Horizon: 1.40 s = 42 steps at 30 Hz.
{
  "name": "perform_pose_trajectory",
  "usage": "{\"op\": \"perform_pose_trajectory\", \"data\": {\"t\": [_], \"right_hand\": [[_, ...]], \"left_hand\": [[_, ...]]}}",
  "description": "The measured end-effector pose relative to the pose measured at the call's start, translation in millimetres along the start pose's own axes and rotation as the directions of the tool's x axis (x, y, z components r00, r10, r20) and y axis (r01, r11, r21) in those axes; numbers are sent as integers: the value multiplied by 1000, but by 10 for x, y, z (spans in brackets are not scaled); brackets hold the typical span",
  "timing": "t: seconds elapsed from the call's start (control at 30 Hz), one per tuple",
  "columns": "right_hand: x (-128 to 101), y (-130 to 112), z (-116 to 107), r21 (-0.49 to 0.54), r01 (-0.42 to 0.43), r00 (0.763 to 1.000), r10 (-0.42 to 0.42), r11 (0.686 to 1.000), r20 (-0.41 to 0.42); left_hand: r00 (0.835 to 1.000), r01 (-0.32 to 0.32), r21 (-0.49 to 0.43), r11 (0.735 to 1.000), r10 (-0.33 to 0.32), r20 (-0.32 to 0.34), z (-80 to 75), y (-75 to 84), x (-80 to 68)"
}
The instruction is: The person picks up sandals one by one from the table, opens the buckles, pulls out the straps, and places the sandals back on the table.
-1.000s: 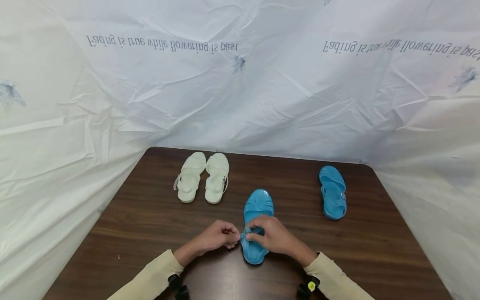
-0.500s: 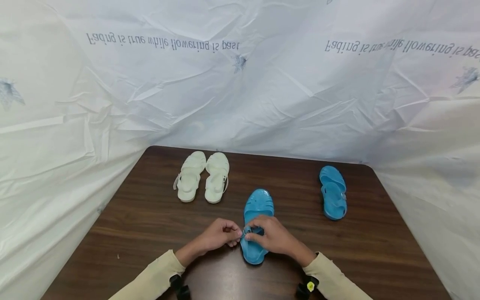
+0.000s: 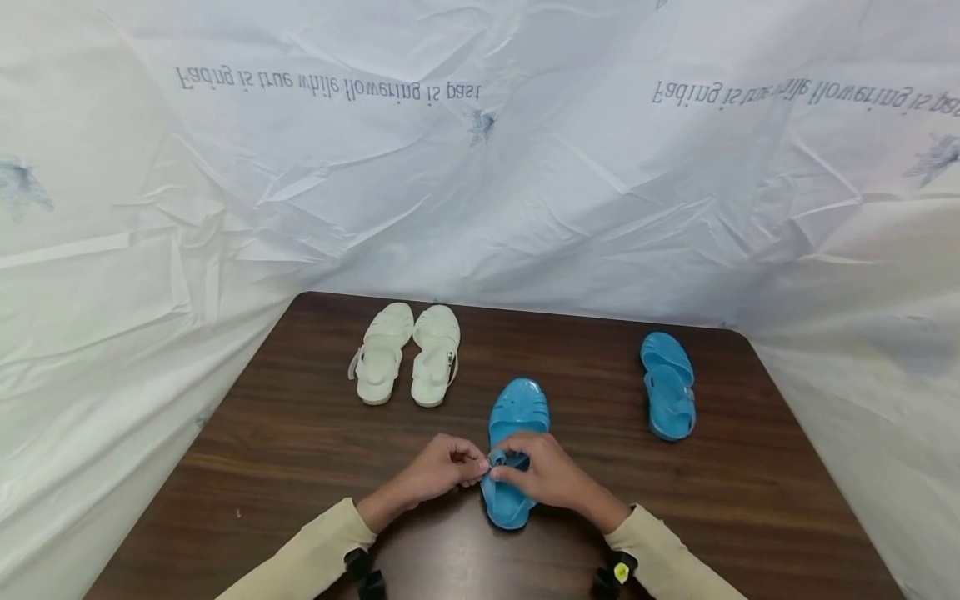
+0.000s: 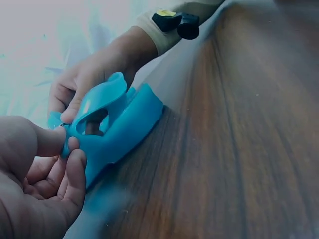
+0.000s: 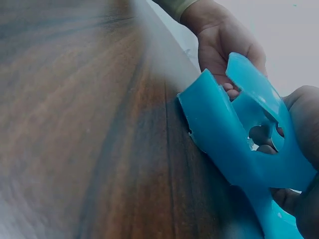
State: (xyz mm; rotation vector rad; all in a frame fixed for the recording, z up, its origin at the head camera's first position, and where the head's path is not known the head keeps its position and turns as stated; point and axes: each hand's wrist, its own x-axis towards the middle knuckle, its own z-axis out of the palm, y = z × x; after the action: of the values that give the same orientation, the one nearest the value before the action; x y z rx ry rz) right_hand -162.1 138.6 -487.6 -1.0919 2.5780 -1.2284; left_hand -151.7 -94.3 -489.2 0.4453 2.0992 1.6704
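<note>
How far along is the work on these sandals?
The white pair already stands side by side at the back. Both hands, left hand and right hand, pinch the strap of the near blue sandal. The other blue sandal lies apart at the right, untouched.

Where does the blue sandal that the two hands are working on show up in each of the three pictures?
Head view: the blue sandal lies low and centre on the table, its strap end between both hands.
Left wrist view: it sits left of centre, heel end raised.
Right wrist view: it fills the right side.
Shared landmark: the dark wooden table under it.
</note>
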Motion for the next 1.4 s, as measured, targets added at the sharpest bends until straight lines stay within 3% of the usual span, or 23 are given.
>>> {"op": "perform_pose_trajectory", "data": {"t": [0.2, 0.33, 0.63, 0.9, 1.2, 1.4], "right_hand": [[-22, -7, -25, 8, -18, 1000, 18, 1000, 4], [-24, -18, -36, -7, -20, 1000, 20, 1000, 8], [6, -22, -33, -53, 18, 1000, -18, 998, 12], [10, -23, -22, -38, 11, 1000, -11, 999, 13], [-8, -12, -20, -58, 16, 1000, -17, 998, -7], [-18, -4, -27, -40, 14, 1000, -14, 999, -8]], "left_hand": [[997, 54, -95, 994, -49, 52, -19, -18, -50], [995, 67, -112, 991, -58, 82, -40, -31, -75], [996, 74, -183, 980, -65, 57, -19, -99, -32], [1000, 13, -167, 986, -10, 20, -9, -69, -16], [992, 126, -284, 950, -114, 59, -8, -80, -78], [993, 115, -292, 949, -104, 50, -12, -103, -42]]}}
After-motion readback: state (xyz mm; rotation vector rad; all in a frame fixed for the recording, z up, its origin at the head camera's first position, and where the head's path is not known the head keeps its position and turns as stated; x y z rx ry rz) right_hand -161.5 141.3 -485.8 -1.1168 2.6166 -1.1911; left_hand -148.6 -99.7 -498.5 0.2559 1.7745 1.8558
